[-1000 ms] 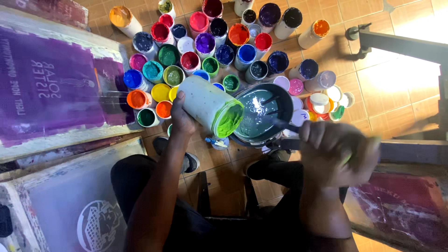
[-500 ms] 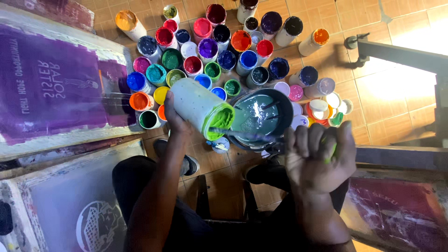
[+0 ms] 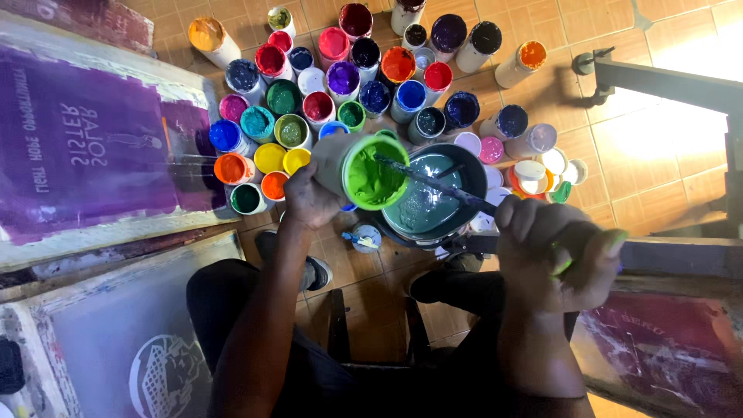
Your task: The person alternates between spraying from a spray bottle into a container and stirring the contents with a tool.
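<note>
My left hand (image 3: 308, 197) grips a white tub of bright green paint (image 3: 364, 169), tilted on its side with its open mouth facing a dark bowl (image 3: 464, 164) of teal-grey paint on the floor. My right hand (image 3: 556, 249) is closed on the handle of a long dark stick (image 3: 433, 184). The stick's tip reaches into the green tub, crossing over the bowl. Green paint smears my right fingertips.
Several open pots of coloured paint (image 3: 333, 46) crowd the tiled floor beyond the bowl. A purple-stained printing screen (image 3: 85, 139) lies at left, a grey one (image 3: 116, 340) at lower left, a red-stained one (image 3: 665, 348) at lower right. A dark metal frame (image 3: 665, 81) stands at right.
The green tub has swung up so its open mouth now faces the camera more. My right hand has brought the stick across the bowl into the tub.
</note>
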